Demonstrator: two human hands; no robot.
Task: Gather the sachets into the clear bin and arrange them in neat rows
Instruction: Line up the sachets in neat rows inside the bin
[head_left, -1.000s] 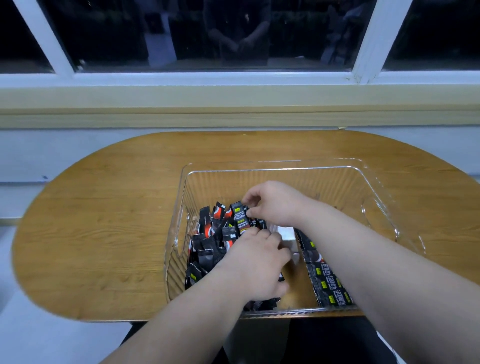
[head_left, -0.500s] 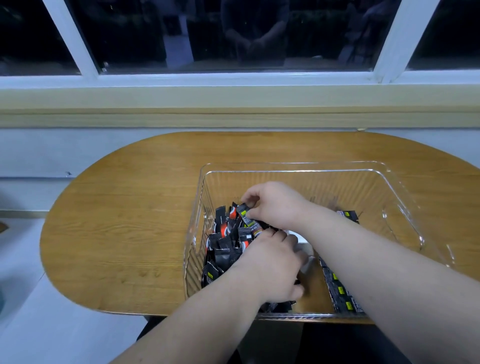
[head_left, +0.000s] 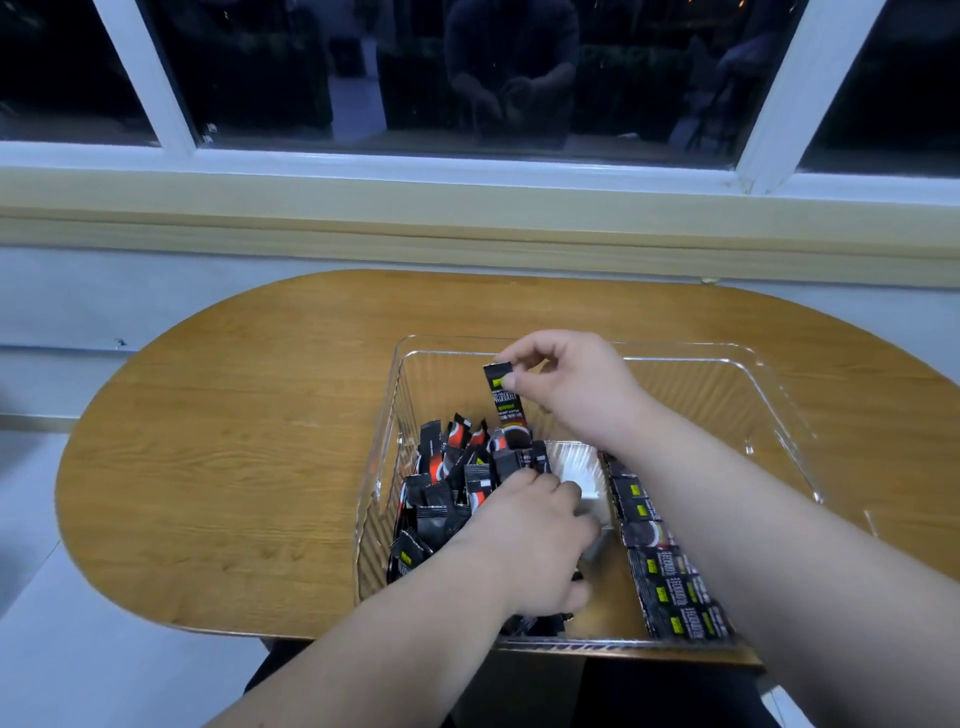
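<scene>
The right hand (head_left: 571, 389) pinches one sachet (head_left: 506, 405) upright above the clear bin (head_left: 779, 431), ready for the row (head_left: 670, 571) along its right side. The left hand (head_left: 524, 545) presses the loose pile (head_left: 447, 488) at the bin's left wall; its grip cannot be told.

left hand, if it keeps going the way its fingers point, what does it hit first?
Likely the loose pile of sachets: the left hand points up-left into it, fingertips already at its edge. Beyond that is the clear bin's far wall. Depth is hard to judge.
</scene>
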